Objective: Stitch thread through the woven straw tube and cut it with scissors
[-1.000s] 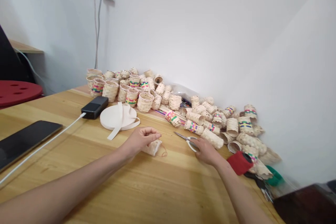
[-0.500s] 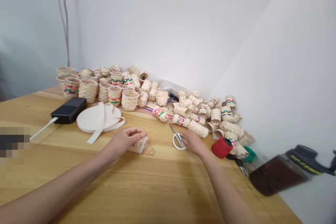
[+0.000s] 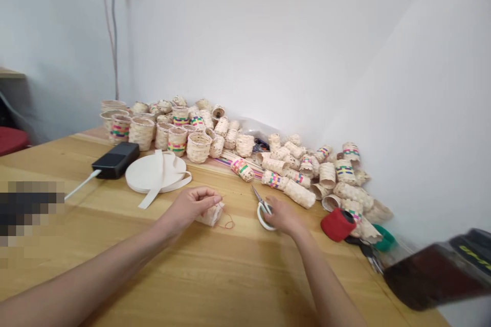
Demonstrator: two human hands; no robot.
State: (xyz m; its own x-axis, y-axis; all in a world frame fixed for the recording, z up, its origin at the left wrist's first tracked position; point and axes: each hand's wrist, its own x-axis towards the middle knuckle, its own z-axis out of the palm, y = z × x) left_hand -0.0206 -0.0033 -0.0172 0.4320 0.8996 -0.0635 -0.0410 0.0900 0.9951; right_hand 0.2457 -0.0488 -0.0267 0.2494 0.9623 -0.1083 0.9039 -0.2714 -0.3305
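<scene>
Person's bare L arm slants up from lower L; L hand pinched, thumb to index, others curled. R arm likewise from lower R; R hand palm down, fingers bent.

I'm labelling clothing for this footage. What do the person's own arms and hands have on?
The left hand and right hand wear no gloves. Both forearms are bare, with no sleeve, watch or bracelet in view. I make out no rings, though some fingers are hidden.
</scene>
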